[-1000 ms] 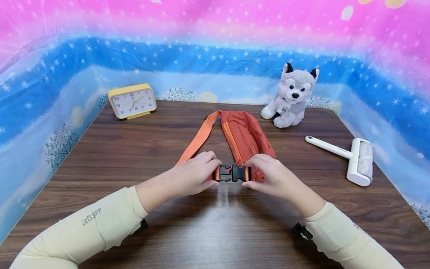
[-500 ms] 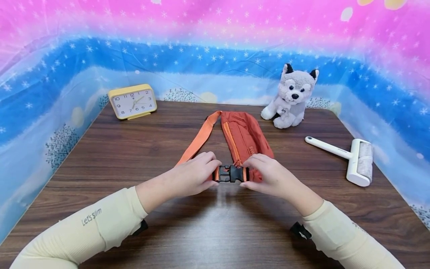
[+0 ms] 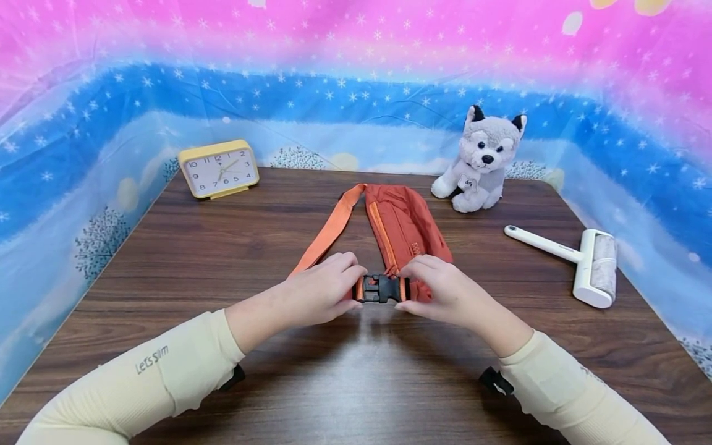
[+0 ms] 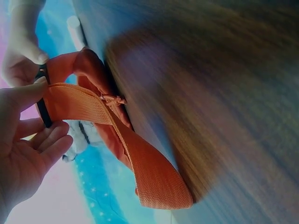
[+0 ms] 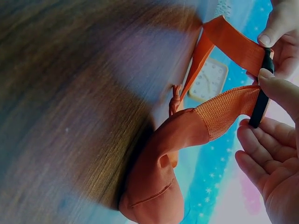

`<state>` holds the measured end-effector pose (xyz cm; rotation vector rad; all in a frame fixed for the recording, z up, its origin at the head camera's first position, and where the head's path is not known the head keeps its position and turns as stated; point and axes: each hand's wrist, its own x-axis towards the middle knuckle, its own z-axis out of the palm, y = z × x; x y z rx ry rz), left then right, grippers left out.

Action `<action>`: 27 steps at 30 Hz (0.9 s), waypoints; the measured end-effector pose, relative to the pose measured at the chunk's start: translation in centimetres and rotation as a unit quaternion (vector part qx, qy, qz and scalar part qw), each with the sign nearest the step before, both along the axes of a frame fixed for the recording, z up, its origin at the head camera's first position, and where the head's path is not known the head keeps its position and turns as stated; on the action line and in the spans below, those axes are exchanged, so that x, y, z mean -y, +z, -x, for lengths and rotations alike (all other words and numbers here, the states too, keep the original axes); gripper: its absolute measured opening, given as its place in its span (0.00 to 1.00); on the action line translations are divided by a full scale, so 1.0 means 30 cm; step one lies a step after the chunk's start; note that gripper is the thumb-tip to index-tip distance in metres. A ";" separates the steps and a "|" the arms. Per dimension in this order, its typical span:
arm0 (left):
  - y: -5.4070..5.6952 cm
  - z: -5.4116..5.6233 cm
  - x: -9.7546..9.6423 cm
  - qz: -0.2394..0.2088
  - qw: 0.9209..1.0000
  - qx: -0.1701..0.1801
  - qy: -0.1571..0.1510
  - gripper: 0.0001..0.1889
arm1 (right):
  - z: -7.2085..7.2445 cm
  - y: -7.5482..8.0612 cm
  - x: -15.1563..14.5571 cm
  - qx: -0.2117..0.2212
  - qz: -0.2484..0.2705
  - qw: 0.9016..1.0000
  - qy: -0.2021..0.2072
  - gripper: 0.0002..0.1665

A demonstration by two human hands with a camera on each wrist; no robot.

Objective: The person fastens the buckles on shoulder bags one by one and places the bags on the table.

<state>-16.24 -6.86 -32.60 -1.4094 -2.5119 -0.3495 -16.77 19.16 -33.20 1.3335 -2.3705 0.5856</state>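
on a wooden table [image 3: 222, 247]: an orange-red bag [image 3: 411, 222] beside its looped strap [image 3: 330, 228]; at its near end, left hand [image 3: 328, 287] and right hand [image 3: 436, 285], opposed, angled inward, each pinching between thumb and bent fingers one half of a black buckle [image 3: 391, 288].

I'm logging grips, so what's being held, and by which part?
The left hand pinches the black buckle's pronged half, and the right hand its socket half, each by the outer end beside the orange webbing.

Brn tbl [image 3: 222, 247] | clk [image 3: 220, 170], bk L | plush dog [image 3: 484, 167], bk R | wht rlr [image 3: 586, 269], R | red bag [image 3: 408, 222], ctr
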 end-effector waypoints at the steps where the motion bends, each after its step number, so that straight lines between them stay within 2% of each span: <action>1: 0.000 0.000 0.000 0.000 1.000 0.001 0.001 0.22 | 0.002 -0.002 0.000 0.000 0.000 1.000 0.001 0.25; 15: -0.008 0.005 0.003 -0.041 0.999 -0.005 -0.013 0.21 | 0.016 -0.001 0.003 0.007 0.015 0.999 0.037 0.28; 27: -0.006 -0.001 0.003 -0.038 0.999 -0.009 -0.011 0.22 | 0.017 -0.005 0.003 -0.004 0.019 0.999 0.043 0.27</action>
